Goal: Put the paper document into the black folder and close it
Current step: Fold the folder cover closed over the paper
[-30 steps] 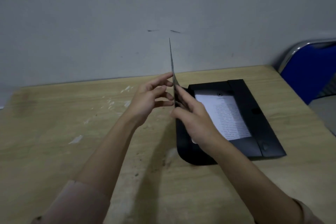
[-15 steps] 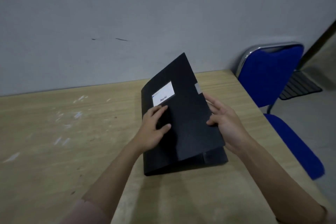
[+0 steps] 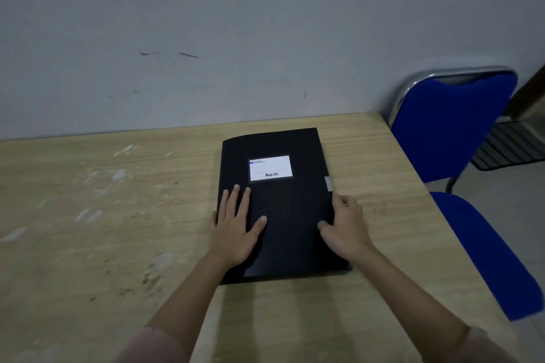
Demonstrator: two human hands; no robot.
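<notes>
The black folder (image 3: 290, 209) lies shut and flat on the wooden table (image 3: 103, 230), its white label (image 3: 270, 168) facing up. My left hand (image 3: 236, 227) rests palm down on the cover's left part, fingers spread. My right hand (image 3: 345, 227) is at the folder's right edge, thumb on the cover and fingers curled around the side. The paper document is hidden; none of it shows outside the folder.
A blue chair (image 3: 460, 150) with a chrome frame stands just off the table's right edge. A grey wall (image 3: 236, 38) rises behind the table's far edge. White scuff marks (image 3: 118, 175) dot the tabletop to the left.
The folder's cover stood upright a second ago with the paper visible inside; it swung down to the right and now lies flat. Both hands have come down onto the folder.
</notes>
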